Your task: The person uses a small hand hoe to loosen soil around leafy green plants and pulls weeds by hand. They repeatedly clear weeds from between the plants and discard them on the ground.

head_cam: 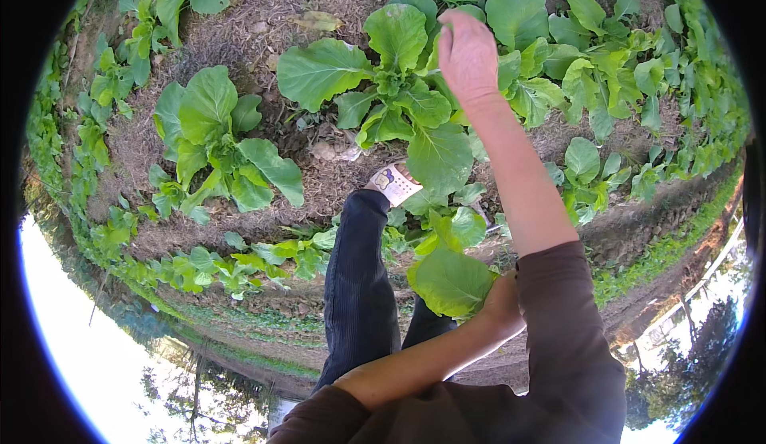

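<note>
My right hand reaches over the right side of a large leafy mustard-type plant rooted in the soil. Its fingers bend down among the leaves, and whether they grip a stalk is hidden by the back of the hand. Low at my right side, my left hand holds a broad green leaf against the body; part of that hand lies behind my right sleeve. Whether more leaves are in that hold cannot be told. The plant's lowest big leaf hangs beside my sandalled foot.
Another leafy plant grows to the left, and more greens crowd the right. Dry straw litter covers the soil between them. A row of small plants runs behind my leg.
</note>
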